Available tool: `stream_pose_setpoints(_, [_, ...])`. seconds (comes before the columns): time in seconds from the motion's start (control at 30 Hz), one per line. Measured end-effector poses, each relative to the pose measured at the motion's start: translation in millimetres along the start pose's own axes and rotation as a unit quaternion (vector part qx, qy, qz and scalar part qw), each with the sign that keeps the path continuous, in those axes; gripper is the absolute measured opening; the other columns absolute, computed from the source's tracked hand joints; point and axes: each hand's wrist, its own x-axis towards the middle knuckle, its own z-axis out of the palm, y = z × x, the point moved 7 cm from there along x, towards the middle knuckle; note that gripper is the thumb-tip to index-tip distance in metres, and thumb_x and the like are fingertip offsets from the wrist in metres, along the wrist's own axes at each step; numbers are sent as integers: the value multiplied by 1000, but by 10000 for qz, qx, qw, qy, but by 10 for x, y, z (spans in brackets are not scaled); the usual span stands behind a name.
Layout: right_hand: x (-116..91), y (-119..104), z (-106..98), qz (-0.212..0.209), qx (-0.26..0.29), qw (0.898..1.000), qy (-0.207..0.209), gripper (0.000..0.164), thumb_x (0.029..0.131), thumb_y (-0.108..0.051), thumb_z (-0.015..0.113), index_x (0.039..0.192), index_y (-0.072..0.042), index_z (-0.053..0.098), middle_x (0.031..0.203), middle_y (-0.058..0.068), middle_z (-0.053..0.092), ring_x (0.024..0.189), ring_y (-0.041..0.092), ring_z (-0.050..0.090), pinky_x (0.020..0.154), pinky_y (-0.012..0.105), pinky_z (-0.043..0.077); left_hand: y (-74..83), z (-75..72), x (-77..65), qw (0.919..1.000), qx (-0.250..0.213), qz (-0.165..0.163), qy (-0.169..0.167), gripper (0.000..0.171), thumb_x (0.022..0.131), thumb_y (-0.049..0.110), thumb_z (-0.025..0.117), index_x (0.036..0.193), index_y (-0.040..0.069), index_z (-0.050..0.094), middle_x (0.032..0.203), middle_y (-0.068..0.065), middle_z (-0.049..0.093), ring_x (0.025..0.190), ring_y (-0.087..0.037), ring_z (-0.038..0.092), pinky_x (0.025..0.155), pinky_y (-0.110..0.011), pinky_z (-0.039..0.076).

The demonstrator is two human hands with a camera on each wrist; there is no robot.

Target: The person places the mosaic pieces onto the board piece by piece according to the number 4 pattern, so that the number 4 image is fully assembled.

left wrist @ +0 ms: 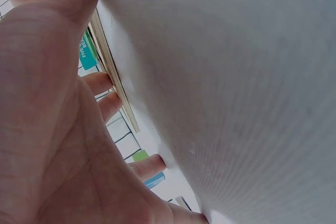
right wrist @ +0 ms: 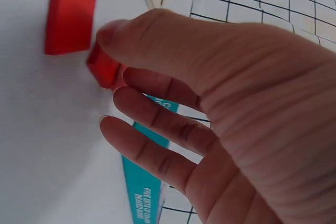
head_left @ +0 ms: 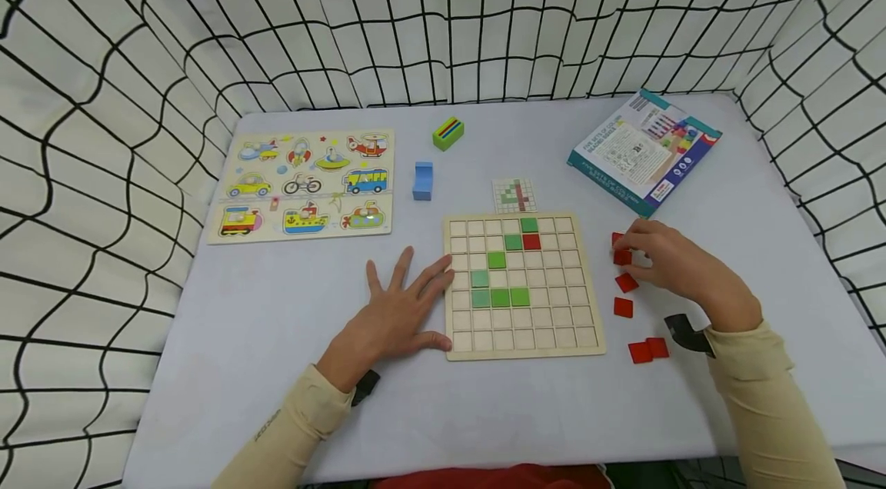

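Note:
A wooden grid board (head_left: pixel 522 357) lies in the middle of the table, holding several green tiles (head_left: pixel 500 297) and one red tile (head_left: pixel 531 241). My left hand (head_left: pixel 394 320) rests on the table with fingers spread, its thumb and two fingertips against the board's left edge. To the right of the board, my right hand (head_left: pixel 681 266) has thumb and index finger at a small red tile (right wrist: pixel 104 66), pinching it at its sides. Another red tile (head_left: pixel 617 240) shows by the index fingertip, partly hidden. More loose red tiles (head_left: pixel 624 307) lie nearer me.
A small pattern card (head_left: pixel 514 195) touches the board's far edge. A picture puzzle board (head_left: pixel 301 185) lies at left, with a blue block (head_left: pixel 423 181) and a green block (head_left: pixel 448 134) near it. A teal-edged box (head_left: pixel 644 151) lies back right. Black netting (head_left: pixel 450 28) surrounds the table.

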Motion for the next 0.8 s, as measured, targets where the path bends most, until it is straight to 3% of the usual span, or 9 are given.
stream_pose_setpoints(0.27, [20, -8, 47, -191, 81, 9997, 97, 27, 88, 0, 83, 115, -1, 79, 108, 13, 68, 97, 24, 63, 84, 44, 65, -11, 11, 11, 10000, 48, -1, 13, 105, 88, 70, 73, 169, 18, 31, 181, -1, 19, 163, -57, 12, 108, -96, 17])
stream_pose_setpoints(0.57, [63, 28, 73, -117, 159, 9998, 44, 29, 88, 0, 81, 117, -1, 79, 107, 12, 67, 98, 24, 64, 84, 44, 65, -33, 2, -23, 9998, 33, 53, 166, 105, 88, 69, 74, 168, 17, 32, 181, -2, 21, 162, -58, 14, 107, -96, 18])
stream_pose_setpoints(0.8, [27, 2, 58, -175, 198, 9997, 7, 29, 88, -2, 83, 117, -4, 79, 109, 10, 67, 99, 23, 63, 82, 40, 64, -11, 9, -8, 9999, 41, 69, 102, 105, 88, 70, 73, 169, 18, 31, 181, -2, 20, 162, -58, 12, 108, -96, 17])
